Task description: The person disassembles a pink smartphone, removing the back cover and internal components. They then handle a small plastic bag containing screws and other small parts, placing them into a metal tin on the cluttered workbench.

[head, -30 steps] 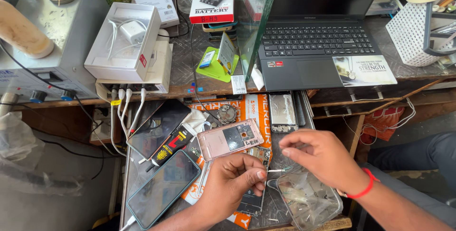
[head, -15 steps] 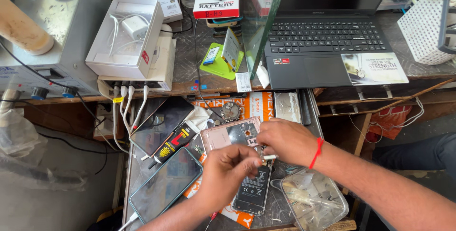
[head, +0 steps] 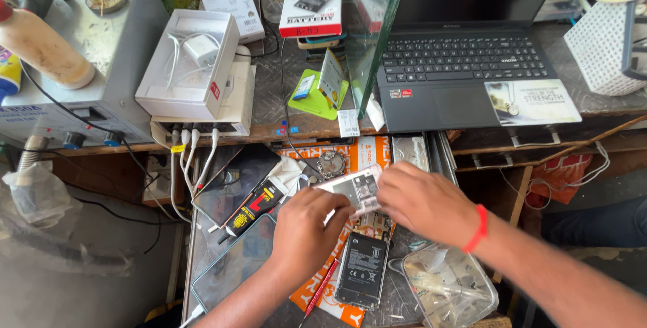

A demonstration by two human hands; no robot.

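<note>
Both my hands are on the opened pink phone frame [head: 356,190]. My left hand [head: 306,233] has its fingers curled on the frame's near left edge; my right hand [head: 426,201] has its fingers closed over the right end. Frame lies flat, just beyond my knuckles, on the orange mat [head: 337,301] on the lower table [head: 276,314].

Nearer than my fingers, touching distance: an open black phone with its battery exposed [head: 360,271], directly under the frame. A red screwdriver [head: 321,289] lies left of it, below my left wrist. A clear plastic tub of small parts [head: 450,287] sits under my right forearm.

Left of my left hand: a black-and-red glue tube [head: 256,206] and a glass screen panel [head: 229,277].

Just past the frame: a round metal part [head: 331,164].

Further out, on the upper table: a laptop [head: 465,65] right of my fingers, an open white charger box [head: 192,65] left, and a grey power supply [head: 74,65] far left.
</note>
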